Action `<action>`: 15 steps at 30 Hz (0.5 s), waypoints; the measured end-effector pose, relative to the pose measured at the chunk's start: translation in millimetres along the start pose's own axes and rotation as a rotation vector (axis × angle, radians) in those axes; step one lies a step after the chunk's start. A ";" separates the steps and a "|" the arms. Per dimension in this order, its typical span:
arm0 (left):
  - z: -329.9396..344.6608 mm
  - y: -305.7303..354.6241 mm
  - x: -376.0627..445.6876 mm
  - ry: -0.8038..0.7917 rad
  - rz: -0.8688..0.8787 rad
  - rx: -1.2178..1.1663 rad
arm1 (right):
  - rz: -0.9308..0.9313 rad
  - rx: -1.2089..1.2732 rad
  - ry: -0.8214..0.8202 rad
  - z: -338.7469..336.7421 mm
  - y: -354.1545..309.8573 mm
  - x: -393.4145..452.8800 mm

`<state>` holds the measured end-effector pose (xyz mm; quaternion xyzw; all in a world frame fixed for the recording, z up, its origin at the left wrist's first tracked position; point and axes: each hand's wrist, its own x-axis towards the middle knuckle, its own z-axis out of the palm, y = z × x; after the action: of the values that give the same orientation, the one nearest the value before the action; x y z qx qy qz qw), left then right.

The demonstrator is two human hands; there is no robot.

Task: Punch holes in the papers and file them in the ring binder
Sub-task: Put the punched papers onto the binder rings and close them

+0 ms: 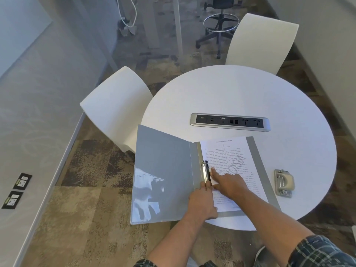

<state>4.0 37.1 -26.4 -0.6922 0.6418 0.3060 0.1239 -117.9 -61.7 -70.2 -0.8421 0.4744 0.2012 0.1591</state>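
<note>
Two white chairs (117,105) flank a round white table (250,97) on patterned carpet. The ring binder (165,170) lies open there; left hand (202,203) pinches its ring clip (207,173), right hand (229,182) presses flat, fingers spread, on the papers (231,155). Hole punch (284,182) sits nearby.

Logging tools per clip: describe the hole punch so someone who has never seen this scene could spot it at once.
Start at the round white table, then find the open grey ring binder at its near edge, where both hands work. The hole punch lies flat on the bare tabletop just right of the binder. It is small, squat and beige-grey, unlike the long silver socket strip set into the table's centre.
</note>
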 end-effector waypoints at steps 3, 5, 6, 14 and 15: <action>-4.3 -2.0 -1.0 0.013 -0.005 0.011 | -0.016 -0.020 0.044 -3.9 -2.6 1.8; -4.8 -0.9 -0.3 0.022 -0.012 0.006 | 0.020 0.017 0.067 -2.0 -4.8 -0.6; -3.8 0.1 -0.3 0.020 -0.014 0.004 | 0.041 0.031 0.076 0.4 -5.8 -2.8; 7.3 -11.4 8.2 0.001 -0.008 -0.001 | 0.070 0.084 -0.010 1.4 -15.4 4.7; 12.0 -13.8 5.7 -0.011 0.004 0.006 | 0.063 0.100 -0.026 4.1 -16.6 2.4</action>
<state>14.1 41.2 -42.2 -0.6887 0.6434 0.3081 0.1292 -103.2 -53.3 -73.6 -0.8152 0.5080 0.1930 0.2004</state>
